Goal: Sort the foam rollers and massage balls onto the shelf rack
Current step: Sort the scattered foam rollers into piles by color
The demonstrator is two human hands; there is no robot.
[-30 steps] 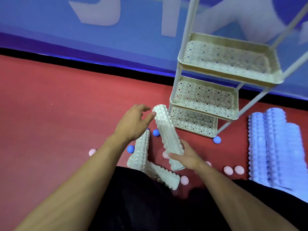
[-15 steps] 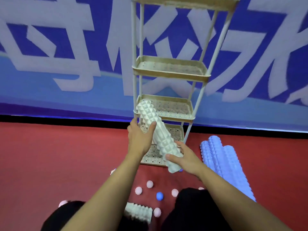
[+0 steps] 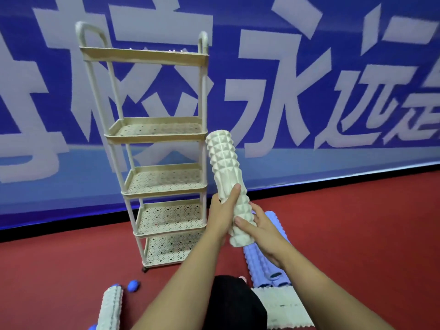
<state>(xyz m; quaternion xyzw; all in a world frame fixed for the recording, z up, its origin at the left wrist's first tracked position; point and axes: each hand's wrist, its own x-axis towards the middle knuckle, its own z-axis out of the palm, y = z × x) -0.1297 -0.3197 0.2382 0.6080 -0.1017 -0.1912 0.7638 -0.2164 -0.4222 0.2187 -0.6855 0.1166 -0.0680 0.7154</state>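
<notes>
Flanking the held white roller (image 3: 226,184): shelf rack (image 3: 157,136), purple rollers (image 3: 266,260).

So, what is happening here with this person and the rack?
A person holds a white foam roller nearly upright in both hands: the left hand grips its middle, and the right hand grips near its lower end. It is raised beside the cream shelf rack, whose visible shelves hold nothing. On the red floor lie purple foam rollers, another white roller and a blue massage ball.
</notes>
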